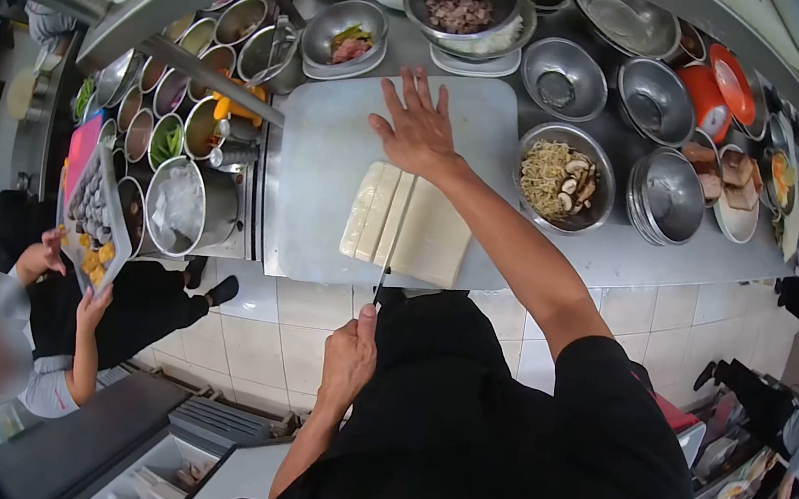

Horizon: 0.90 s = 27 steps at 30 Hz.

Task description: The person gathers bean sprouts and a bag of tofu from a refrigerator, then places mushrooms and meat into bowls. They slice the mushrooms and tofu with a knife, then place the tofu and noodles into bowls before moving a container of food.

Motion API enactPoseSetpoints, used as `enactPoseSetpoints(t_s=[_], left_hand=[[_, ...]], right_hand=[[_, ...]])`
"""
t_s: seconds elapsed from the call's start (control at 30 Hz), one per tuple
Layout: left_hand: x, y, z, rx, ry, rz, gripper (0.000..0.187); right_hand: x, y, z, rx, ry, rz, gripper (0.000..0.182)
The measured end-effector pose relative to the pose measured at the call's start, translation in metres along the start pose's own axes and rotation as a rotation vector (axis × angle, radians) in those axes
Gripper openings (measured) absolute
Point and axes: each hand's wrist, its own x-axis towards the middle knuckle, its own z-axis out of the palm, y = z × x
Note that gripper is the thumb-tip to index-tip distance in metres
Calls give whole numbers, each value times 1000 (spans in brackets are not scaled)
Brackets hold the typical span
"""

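A pale, smooth rectangular block (434, 239) lies on the white cutting board (315, 163), with cut strips along its left side. The thin blade of a knife (387, 266) runs along a cut line in the block, pointing away from me. My left hand (350, 356) is closed around the knife's handle at the near edge of the board. Beyond the block's far edge, my right hand (417, 129) is palm down over the board with its fingers spread. Whether its heel touches the block is hard to tell.
Right of the board stand a bowl of sprouts and mushrooms (565, 179) and stacked metal bowls (667, 196). Behind it are bowls with meat (458, 8). Metal containers (175, 205) line the left. Another person (82, 359) at far left holds a tray (103, 221).
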Motion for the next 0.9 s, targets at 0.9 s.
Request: enactPoseSetpoints(t_s=[0.9], left_hand=[[-11,17,23,81,-45,-5,69]], right_hand=[[-20,30,6,-36,82,-30,56]])
